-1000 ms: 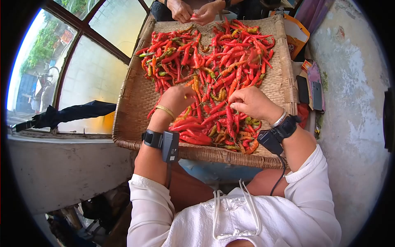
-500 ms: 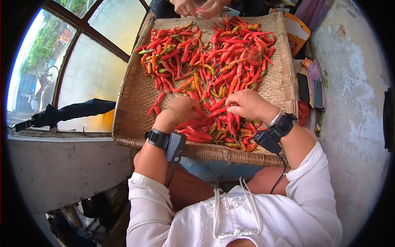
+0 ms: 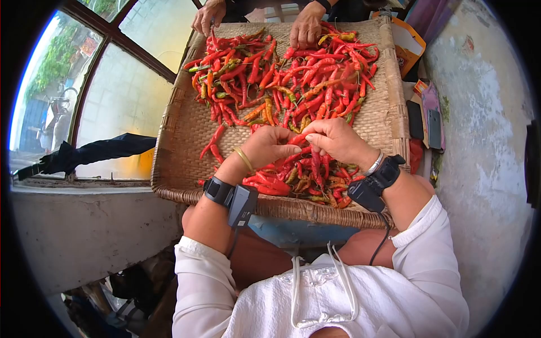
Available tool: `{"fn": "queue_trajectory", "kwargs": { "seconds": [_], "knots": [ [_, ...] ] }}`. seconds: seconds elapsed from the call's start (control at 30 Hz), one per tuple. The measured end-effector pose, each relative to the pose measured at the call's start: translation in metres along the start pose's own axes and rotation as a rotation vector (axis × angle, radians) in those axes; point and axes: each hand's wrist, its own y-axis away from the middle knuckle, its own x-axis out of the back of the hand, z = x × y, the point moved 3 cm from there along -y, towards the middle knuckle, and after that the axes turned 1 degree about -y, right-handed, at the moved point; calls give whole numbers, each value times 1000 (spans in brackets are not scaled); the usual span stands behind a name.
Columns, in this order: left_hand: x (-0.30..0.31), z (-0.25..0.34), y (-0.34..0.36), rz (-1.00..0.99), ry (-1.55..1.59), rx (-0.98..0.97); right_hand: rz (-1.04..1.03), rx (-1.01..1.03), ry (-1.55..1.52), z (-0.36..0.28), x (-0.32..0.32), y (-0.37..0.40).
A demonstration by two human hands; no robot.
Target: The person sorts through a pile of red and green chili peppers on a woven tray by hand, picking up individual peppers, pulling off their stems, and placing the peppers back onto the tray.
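Both hands met above the near middle of a wide woven tray (image 3: 180, 141), with a red pepper (image 3: 299, 138) between them. The left hand (image 3: 267, 147) was curled around the pepper's left part, its thumb pointing right; the right hand (image 3: 335, 139) pinched the right end between thumb and bent fingers.

Just beneath them lay a near heap (image 3: 315, 172) of red peppers mixed with some brownish and greenish ones. A larger spread of peppers (image 3: 321, 73) covered the middle and far parts of the tray, with a few single ones at left.

At the far edge, a co-worker's two hands (image 3: 306, 28) were apart, one at the left corner, the other touching peppers right of it.

Right of the tray lay two phones (image 3: 433, 128) and, farther off, an orange-edged package (image 3: 407, 48) with print too small to read. Marks on the left wrist's black device (image 3: 242, 205) were not legible. A dark folded umbrella (image 3: 107, 151) lay left, by the window (image 3: 121, 107).
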Motion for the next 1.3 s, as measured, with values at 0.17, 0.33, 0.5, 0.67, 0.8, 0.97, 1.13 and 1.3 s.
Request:
{"fn": "queue_trajectory", "kwargs": {
  "seconds": [0.17,0.33,0.5,0.67,0.8,0.97,1.13,1.3],
  "knots": [
    [8,-5,-2,117,-120,-92,-64,-132,-85,-4,20,0],
    [19,-11,-4,371,-86,17,-40,-212,-27,-16,43,5],
    [17,-12,-1,410,-43,-41,-111,-223,15,-13,49,-3],
    [15,-10,0,342,-70,13,335,94,-462,-20,61,-17],
    [12,1,7,218,206,-18,202,123,-100,-2,46,-20],
    [10,7,11,77,445,-113,-202,80,-47,-4,13,-10],
    [16,4,12,-25,322,-48,-373,-17,213,1,7,-3],
    [30,11,8,32,121,-13,-394,-99,591,9,9,-2]
  ]
}}
